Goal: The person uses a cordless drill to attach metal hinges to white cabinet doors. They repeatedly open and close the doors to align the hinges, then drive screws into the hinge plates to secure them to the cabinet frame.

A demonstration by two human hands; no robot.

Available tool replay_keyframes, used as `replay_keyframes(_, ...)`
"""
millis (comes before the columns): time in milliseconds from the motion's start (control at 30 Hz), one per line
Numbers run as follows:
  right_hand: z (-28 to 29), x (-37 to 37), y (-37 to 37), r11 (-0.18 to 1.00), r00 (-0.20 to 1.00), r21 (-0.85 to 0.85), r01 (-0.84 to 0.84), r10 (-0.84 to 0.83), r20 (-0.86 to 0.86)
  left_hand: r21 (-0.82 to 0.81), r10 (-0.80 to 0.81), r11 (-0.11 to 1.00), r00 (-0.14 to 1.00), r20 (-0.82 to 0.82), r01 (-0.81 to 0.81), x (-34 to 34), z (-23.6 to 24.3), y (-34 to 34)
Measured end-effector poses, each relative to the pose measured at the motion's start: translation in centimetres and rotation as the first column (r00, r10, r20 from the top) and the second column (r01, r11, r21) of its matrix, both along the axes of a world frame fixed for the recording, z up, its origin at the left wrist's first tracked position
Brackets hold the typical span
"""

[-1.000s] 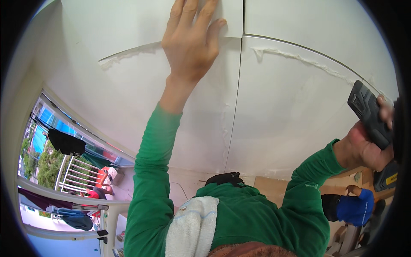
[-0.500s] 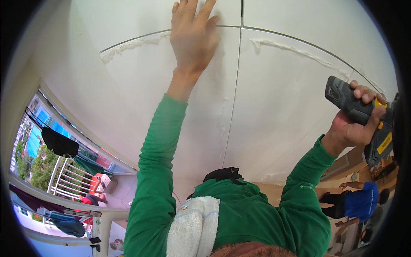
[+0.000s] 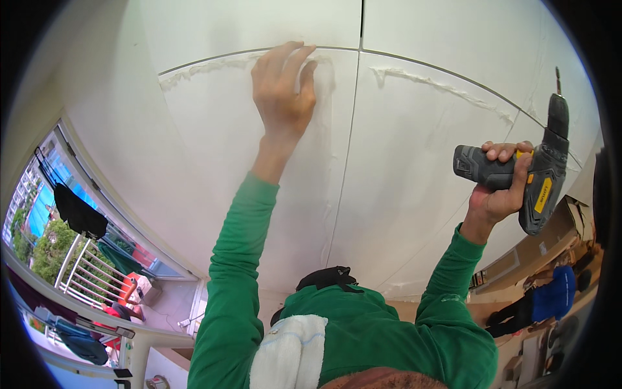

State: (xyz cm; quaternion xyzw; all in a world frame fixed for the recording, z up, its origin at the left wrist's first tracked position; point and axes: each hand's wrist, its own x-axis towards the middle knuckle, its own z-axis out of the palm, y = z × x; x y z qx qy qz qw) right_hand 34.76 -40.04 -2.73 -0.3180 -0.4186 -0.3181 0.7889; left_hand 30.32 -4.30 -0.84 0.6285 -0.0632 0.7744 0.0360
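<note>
My left hand [image 3: 282, 97] is at white panels [image 3: 414, 149], open, fingertips apart and slightly bent beside a dark seam; whether they touch is unclear. Ragged white strips [image 3: 440, 87] run below the seam. My right hand [image 3: 499, 198] grips a black-and-yellow cordless drill [image 3: 544, 194] on the right, its thin bit pointing up toward the seam.
At left, a doorway [image 3: 58, 139] opens onto a railed balcony [image 3: 91, 269] with hanging dark cloths [image 3: 78, 211] and a person in red [image 3: 116, 311]. At lower right, a person in blue [image 3: 554, 292] stands among cardboard [image 3: 521, 256] and other items.
My left hand has come lower, away from the upper panel. My right hand has moved left and up with the drill, bringing its whole body and bit into view.
</note>
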Motion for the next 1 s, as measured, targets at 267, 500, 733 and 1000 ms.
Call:
replay_keyframes(267, -1.4, -0.3, 0.5, 0.999, 0.994, -0.038, -0.029, 0.024, -0.109, 0.043, 0.001, 0.999, 1.000, 0.017, -0.002, -0.3, 1.1, 0.3)
replay_keyframes(500, -1.4, 0.2, -0.8, 0.993, 0.976, -0.055, -0.108, 0.096, -0.195, -0.002, 0.037, 0.999, 0.994, -0.099, -0.037, 1.6, 0.9, -2.0)
replay_keyframes(733, -2.7, 1.2, -2.1, 0.991, 0.956, -0.017, -0.134, 0.125, -0.266, 0.005, 0.130, 0.991, 0.943, -0.307, -0.135, 1.2, -1.3, -2.5)
replay_keyframes(1000, -2.4, 1.0, -2.9, 0.966, 0.942, -0.080, -0.247, 0.221, -0.252, -0.149, 0.116, 0.978, 0.971, -0.207, -0.148, -1.6, 0.0, 0.9)
